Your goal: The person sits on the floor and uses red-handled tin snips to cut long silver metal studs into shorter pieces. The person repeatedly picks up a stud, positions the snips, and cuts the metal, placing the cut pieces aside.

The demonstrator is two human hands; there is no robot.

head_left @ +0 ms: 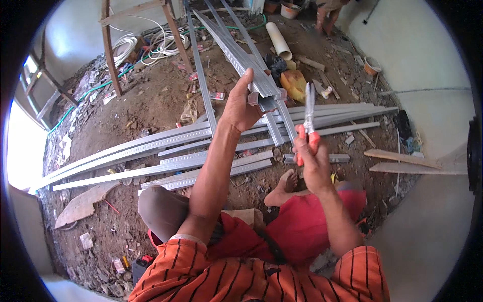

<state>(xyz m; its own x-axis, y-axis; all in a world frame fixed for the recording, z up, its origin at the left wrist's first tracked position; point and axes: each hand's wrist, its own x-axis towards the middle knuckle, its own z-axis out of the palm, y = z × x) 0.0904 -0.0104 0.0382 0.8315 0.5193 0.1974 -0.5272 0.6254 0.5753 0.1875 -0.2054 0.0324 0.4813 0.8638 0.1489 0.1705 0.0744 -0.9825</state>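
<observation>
My left hand (238,106) is closed round the near end of a long galvanized metal channel (235,54), its thumb along the side. The channel slopes away to the far top of the view. At its near end, small cut flaps (281,94) stick out to either side. In my right hand (314,165) are metal snips with red-orange handles (314,140). Their blades (310,103) point up and away, to the right of the channel end and apart from it. Beneath both hands, more metal channels (191,135) lie across the dirt floor.
A short channel piece (322,158) lies near my bare foot (286,187). Farther off are a cream pipe (278,40), a yellow crumpled thing (294,83) and a wooden stand (111,55) by coiled white cable (163,44). Boards (402,158) lie right. Another person's legs (324,20) show at the back.
</observation>
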